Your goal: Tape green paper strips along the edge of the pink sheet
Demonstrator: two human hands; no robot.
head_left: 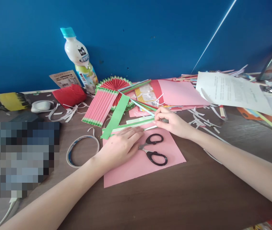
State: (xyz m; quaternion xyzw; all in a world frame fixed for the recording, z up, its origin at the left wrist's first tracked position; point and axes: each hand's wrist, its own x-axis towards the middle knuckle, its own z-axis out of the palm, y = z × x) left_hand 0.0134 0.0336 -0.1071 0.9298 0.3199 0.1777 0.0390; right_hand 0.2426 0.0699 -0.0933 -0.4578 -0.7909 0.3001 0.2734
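A pink sheet of paper [131, 172] lies on the table with a green-and-white paper strip [140, 122] along its far edge. My left hand [122, 145] rests flat on the sheet and the strip, fingers stretched out to the right. At the strip's right end, my right hand [166, 120] pinches it between closed fingertips; the exact grip is partly hidden. Black-handled scissors [157, 158] lie on the pink sheet, their blades hidden by my left hand. A plain green strip [116, 115] slants away just beyond my left hand. To its left is a roll of tape [68, 156].
Behind are a pleated pink-and-green panel [99, 107], a red paper fan [113, 86] and a bottle [75, 54] by the blue wall. A red bundle [70, 95] lies left. Pink paper [181, 92], white scraps [199, 119] and a printed sheet [231, 92] lie right.
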